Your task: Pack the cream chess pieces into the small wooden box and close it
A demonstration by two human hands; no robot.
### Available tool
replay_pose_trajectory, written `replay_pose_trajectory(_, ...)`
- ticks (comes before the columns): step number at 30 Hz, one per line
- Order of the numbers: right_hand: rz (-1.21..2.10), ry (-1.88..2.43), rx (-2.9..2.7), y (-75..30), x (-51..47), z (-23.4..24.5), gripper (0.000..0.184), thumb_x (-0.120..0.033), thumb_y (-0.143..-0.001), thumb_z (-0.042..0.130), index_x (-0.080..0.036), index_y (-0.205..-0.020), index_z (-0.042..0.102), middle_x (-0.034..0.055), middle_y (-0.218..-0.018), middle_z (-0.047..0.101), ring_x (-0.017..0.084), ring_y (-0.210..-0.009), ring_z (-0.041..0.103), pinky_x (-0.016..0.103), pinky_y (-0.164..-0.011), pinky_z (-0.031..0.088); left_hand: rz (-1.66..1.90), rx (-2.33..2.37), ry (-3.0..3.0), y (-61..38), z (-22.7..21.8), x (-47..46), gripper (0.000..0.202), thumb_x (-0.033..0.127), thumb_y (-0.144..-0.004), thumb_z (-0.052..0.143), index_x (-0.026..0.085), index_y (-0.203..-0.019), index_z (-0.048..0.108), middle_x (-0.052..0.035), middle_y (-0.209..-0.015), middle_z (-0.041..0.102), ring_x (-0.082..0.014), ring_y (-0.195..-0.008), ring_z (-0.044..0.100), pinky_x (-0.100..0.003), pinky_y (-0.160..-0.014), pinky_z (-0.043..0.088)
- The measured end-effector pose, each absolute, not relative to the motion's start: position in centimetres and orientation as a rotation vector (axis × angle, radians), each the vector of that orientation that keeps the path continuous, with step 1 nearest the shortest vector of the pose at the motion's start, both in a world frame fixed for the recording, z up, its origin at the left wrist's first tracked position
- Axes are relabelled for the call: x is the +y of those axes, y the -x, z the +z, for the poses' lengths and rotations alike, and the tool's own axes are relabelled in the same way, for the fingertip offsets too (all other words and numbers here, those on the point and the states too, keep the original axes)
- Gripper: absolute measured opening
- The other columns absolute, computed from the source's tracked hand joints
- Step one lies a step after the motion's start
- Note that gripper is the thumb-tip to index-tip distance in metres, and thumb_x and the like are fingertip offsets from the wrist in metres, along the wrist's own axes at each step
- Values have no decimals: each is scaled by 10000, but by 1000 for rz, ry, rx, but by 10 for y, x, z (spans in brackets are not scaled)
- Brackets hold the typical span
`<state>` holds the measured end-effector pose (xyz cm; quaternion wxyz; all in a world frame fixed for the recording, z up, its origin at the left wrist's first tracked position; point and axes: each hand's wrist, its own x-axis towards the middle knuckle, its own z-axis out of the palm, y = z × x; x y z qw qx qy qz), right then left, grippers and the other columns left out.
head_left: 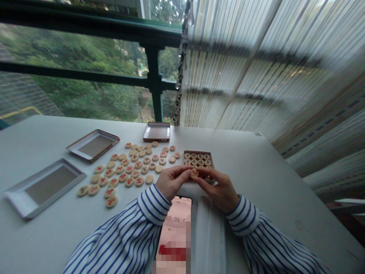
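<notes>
Between the fingertips of both hands is a round wooden Chinese chess piece [194,173] with a red character facing me. My left hand [172,180] pinches it from the left, and my right hand [219,186] pinches it from the right. Just behind the fingers sits a small box [211,155] with rows of pieces, their dark characters facing up; its near part is hidden by my hands. To the left, many loose chess pieces [129,169] lie spread on the white table [273,182], some showing red or dark characters, others blank side up.
A phone [175,228] showing a timer lies below my hands, beside a clear plastic-looking sheet or case [210,236]. Three shallow trays or lids stand further off: a white one [19,198], a brown-edged one [110,144] and a smaller one [156,139]. Behind are a window and a string curtain [228,68].
</notes>
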<state>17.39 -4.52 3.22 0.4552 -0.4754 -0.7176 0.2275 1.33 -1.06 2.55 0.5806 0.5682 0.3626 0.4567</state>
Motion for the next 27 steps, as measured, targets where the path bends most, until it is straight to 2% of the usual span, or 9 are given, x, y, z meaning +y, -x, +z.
replay_pose_trajectory(4,541,1181,-1790,-173,-46,34,208,-266,-766,584,-196,-960,614,29,-827,661,124,-711,592,265,-664,482,1066,855,-1401,-12,26,-10,268,280,-719,614,115,-922,675,-84,-900,696,-197,-869,631,-321,-837,486)
replay_pose_trajectory(12,448,1181,-1842,-174,-46,35,209,-265,-761,592,-189,-954,606,33,-826,655,128,-711,589,273,-671,484,1075,868,-1429,-12,22,-8,241,258,-726,605,123,-913,677,-77,-908,693,-188,-883,626,-309,-851,472)
replay_pose_trajectory(17,334,1145,-1939,-176,-45,34,269,-256,-776,573,-217,-1041,586,53,-909,658,155,-784,592,321,-734,474,1097,852,-1342,-13,22,-8,232,280,-692,635,123,-859,669,-66,-834,703,-188,-809,641,-314,-787,503)
replay_pose_trajectory(21,241,1120,-2001,-178,-44,36,254,-245,-782,565,-219,-1033,583,55,-929,655,164,-824,589,329,-744,457,1090,836,-1324,-13,23,-8,222,293,-677,649,122,-818,660,-60,-787,701,-177,-756,645,-302,-739,518)
replay_pose_trajectory(27,129,1177,-2099,-177,-42,42,264,-258,-769,573,-208,-1027,583,69,-943,649,185,-876,574,335,-762,422,1083,854,-1339,-12,23,-7,241,309,-660,659,118,-807,668,-72,-789,700,-189,-755,645,-319,-741,516)
